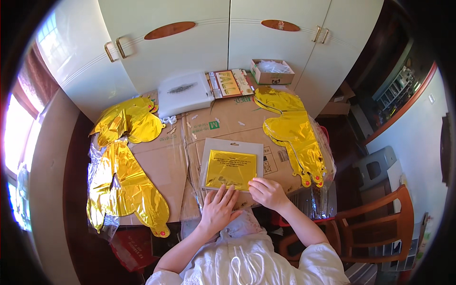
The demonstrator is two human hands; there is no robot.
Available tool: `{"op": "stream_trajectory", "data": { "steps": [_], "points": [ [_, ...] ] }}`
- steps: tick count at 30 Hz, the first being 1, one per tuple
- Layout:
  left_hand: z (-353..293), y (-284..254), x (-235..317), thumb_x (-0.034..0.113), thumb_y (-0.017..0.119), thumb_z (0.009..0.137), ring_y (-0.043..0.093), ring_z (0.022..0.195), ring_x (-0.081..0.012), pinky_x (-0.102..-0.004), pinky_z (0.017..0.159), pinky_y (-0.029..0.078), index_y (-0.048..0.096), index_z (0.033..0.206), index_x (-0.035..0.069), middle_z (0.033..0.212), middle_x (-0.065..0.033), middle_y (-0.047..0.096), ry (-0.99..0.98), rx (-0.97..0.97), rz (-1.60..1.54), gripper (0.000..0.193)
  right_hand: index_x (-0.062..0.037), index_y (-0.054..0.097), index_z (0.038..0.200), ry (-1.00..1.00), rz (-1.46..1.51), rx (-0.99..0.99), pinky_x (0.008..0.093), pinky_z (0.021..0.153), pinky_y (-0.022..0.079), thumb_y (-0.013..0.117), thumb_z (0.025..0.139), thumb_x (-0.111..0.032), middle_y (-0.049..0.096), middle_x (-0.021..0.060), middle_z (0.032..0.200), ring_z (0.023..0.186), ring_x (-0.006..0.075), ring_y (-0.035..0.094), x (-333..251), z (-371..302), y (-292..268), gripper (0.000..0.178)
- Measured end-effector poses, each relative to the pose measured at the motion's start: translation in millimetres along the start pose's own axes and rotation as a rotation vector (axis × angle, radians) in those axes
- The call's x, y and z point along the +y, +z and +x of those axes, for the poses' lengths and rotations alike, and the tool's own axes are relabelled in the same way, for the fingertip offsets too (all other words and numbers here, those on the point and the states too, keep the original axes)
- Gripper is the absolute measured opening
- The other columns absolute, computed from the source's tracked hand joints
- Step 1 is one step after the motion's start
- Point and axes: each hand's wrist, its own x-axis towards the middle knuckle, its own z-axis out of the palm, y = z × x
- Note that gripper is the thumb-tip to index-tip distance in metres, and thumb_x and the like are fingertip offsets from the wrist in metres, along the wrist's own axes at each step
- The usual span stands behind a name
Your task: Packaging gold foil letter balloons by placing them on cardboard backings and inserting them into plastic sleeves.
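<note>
In front of me on the cardboard lies a flat clear bag [205, 154] with a hang hole at its top. Inside it is a folded gold foil sheet [232, 166] with dark print. My left hand [219, 207] rests on the bag's lower edge, fingers stretched out and spread. At the lower right corner, the thumb and fingers of my right hand [267, 192] pinch the bag's edge. Flat gold foil balloons lie on both sides: one at the far left [126, 118], another at the near left [128, 185] and more on the right [289, 128].
Flattened cardboard [159, 166] covers the table. Along its back are a white plastic-wrapped pack [185, 95], a printed card package [231, 84] and an open box [272, 76] of clear plastic pieces. Cabinet doors [190, 57] stand behind. A wooden chair [403, 209] is at the right.
</note>
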Motion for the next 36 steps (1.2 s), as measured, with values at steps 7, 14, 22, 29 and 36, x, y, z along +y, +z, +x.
{"op": "stream_trajectory", "data": {
  "steps": [7, 14, 22, 29, 36],
  "points": [
    [0, 3, 5, 0.052, 0.063, 0.082, 0.043, 0.131, -0.025, -0.0485, 0.102, 0.032, 0.055, 0.131, 0.01, 0.138, -0.0072, 0.051, -0.027, 0.0, 0.011, 0.064, -0.01, 0.064, 0.082, 0.01, -0.001, -0.007, 0.0302, 0.074, 0.057, 0.07, 0.073, -0.016, 0.065, 0.0005, 0.096, 0.098, 0.0171, 0.063, -1, 2, -1, 0.012],
    [-1, 0, -4, 0.053, 0.062, 0.083, 0.044, 0.131, -0.0241, -0.0502, 0.103, 0.032, 0.053, 0.133, 0.012, 0.138, -0.0057, 0.051, -0.001, -0.02, 0.058, 0.065, -0.0108, 0.063, 0.082, 0.0, 0.017, -0.021, 0.0299, 0.072, 0.056, 0.071, 0.072, -0.017, 0.065, -0.0005, 0.094, 0.096, 0.0159, 0.062, 1, 4, -1, 0.013],
    [-4, 3, -1, 0.052, 0.062, 0.083, 0.043, 0.131, -0.0242, -0.05, 0.102, 0.032, 0.052, 0.133, 0.011, 0.139, -0.0059, 0.05, -0.014, -0.004, 0.043, 0.065, -0.012, 0.063, 0.081, 0.03, 0.028, -0.027, 0.0293, 0.071, 0.055, 0.071, 0.073, -0.018, 0.064, -0.0006, 0.093, 0.094, 0.0152, 0.062, 1, 4, -1, 0.013],
    [-12, -12, -12, 0.043, 0.066, 0.083, 0.05, 0.124, -0.0241, -0.0448, 0.097, 0.039, 0.059, 0.123, 0.009, 0.131, -0.0081, 0.056, 0.049, 0.061, -0.04, 0.053, -0.0102, 0.066, 0.092, 0.065, 0.155, -0.059, 0.0389, 0.091, 0.05, 0.072, 0.075, -0.022, 0.066, 0.004, 0.104, 0.102, 0.0214, 0.062, 7, 18, -10, 0.021],
    [-18, -65, -77, 0.041, 0.069, 0.08, 0.047, 0.128, -0.024, -0.0458, 0.105, 0.037, 0.057, 0.125, 0.009, 0.136, -0.0101, 0.051, 0.127, -0.085, -0.002, 0.057, -0.0078, 0.06, 0.122, -0.001, 0.27, -0.346, 0.0446, 0.107, 0.037, 0.069, 0.078, -0.046, 0.055, 0.0106, 0.132, 0.126, 0.0285, 0.048, 5, 9, -9, 0.059]
  ]
}}
